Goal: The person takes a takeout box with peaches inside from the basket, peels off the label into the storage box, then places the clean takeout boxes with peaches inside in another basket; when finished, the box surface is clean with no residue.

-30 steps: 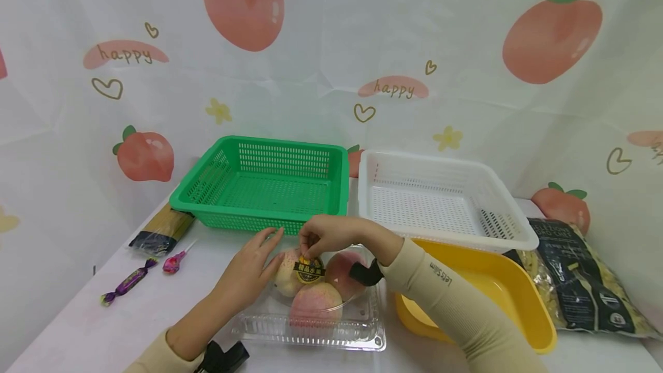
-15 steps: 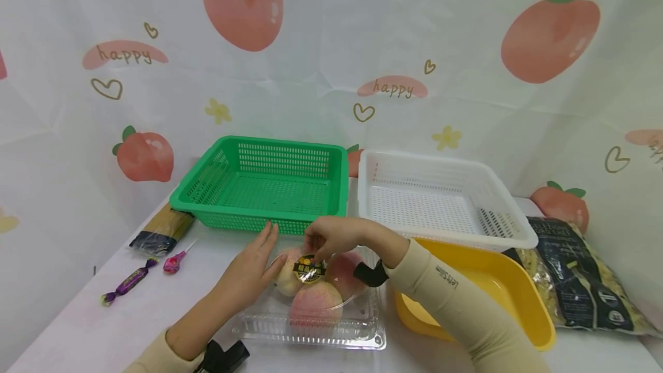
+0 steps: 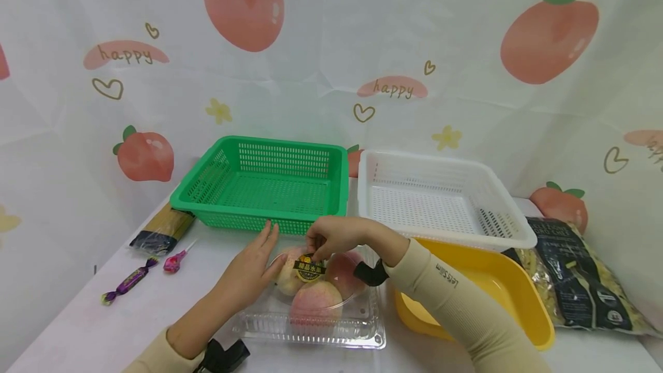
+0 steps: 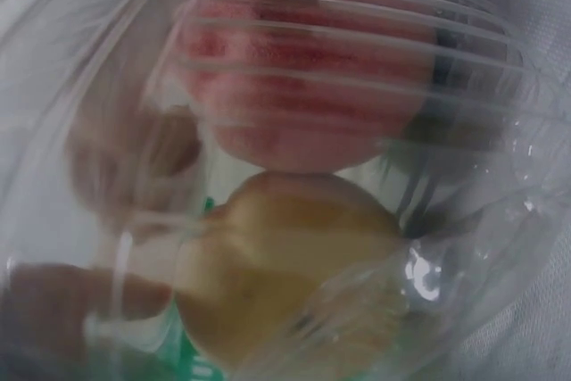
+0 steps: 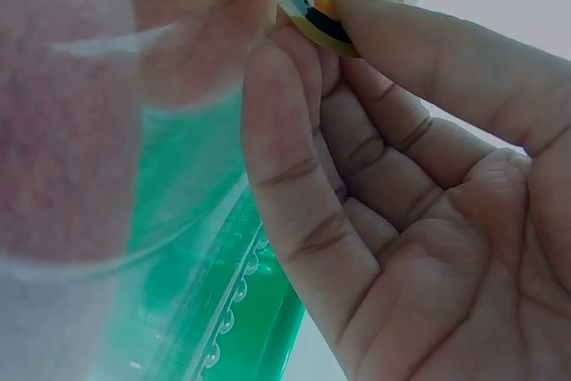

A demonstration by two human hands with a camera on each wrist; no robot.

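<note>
A clear plastic clamshell box [image 3: 259, 327] holds several peaches, with a pink-yellow peach [image 3: 316, 304] in front and a redder peach [image 3: 348, 275] at right. On its lid is a round black and gold sticker [image 3: 309, 270]. My right hand [image 3: 338, 237] pinches the sticker's upper edge between thumb and forefinger; the right wrist view shows that edge [image 5: 330, 20] between the fingertips. My left hand [image 3: 247, 270] lies along the box's left side, fingers fairly straight. Through the blurred plastic, the left wrist view shows a red peach [image 4: 312, 86] and a yellowish peach [image 4: 285, 274].
Behind the box stand a green basket [image 3: 259, 220] and a white basket [image 3: 440, 238]. A yellow tub [image 3: 541, 315] is at right, beside a bag of pasta [image 3: 585, 281]. Leftward lie a noodle pack [image 3: 163, 229], a lollipop [image 3: 173, 262] and a purple-wrapped candy [image 3: 129, 282].
My right fingertips have shifted slightly right along the sticker's upper edge. The left fingers have straightened and drawn together a little. The box has stayed in place.
</note>
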